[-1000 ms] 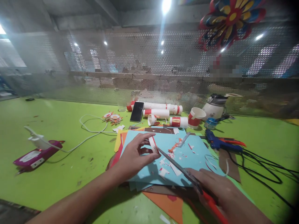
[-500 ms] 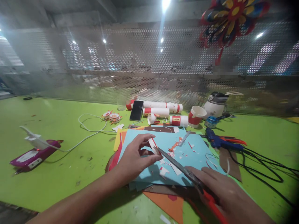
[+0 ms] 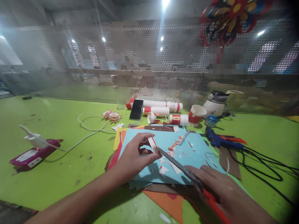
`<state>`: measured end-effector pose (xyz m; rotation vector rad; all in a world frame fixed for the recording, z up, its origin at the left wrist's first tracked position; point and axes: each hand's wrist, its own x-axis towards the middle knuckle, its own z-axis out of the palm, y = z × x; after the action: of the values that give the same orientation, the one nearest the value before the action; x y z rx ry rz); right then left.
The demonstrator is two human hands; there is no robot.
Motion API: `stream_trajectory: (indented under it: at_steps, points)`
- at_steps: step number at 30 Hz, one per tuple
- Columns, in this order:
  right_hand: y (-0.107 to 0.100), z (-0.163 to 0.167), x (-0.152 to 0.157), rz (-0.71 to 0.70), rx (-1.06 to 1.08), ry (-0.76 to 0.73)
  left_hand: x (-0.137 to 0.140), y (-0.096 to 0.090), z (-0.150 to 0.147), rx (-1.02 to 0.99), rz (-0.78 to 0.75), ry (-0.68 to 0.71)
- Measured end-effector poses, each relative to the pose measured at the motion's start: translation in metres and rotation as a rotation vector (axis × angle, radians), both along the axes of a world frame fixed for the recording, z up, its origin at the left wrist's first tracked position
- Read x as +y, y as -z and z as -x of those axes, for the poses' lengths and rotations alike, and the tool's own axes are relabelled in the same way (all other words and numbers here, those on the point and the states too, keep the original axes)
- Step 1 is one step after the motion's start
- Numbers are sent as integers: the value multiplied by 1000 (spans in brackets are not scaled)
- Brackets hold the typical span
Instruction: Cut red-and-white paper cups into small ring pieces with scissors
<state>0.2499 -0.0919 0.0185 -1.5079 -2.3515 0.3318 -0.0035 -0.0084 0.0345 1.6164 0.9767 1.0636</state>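
My left hand (image 3: 137, 155) pinches a small white paper piece with a red edge (image 3: 152, 142) between thumb and fingers. In my right hand (image 3: 219, 183) is a pair of scissors (image 3: 179, 168) with red handles. Their blade tips meet the lower end of the paper piece, close to my left thumb. Below both hands lies a light blue sheet (image 3: 144, 137), strewn with white and red paper scraps (image 3: 164, 170). The fingers inside the scissor handles are partly hidden.
Paper cups (image 3: 196, 115), white-and-red rolls (image 3: 156, 111) and a phone (image 3: 136, 109) stand or lie at the back. A glue gun (image 3: 221, 141) with black cables is on the right. A purple power strip (image 3: 35, 155) with a white cable sits left.
The scissor tips and my left thumb have shifted very slightly along the paper piece. Both hands keep their hold, and the things on the table stay in place.
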Motion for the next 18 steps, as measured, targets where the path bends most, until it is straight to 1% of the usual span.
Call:
stream_trajectory:
  at_steps: [5, 12, 18]
  points:
    - [4, -4, -1, -19, 28, -8, 0, 0, 0, -9, 19, 2]
    - [-6, 4, 0, -12, 67, -3, -1, 1, -1, -36, 5, 5]
    - [-6, 4, 0, 20, 59, -28, 0, 1, -1, -62, 8, 8]
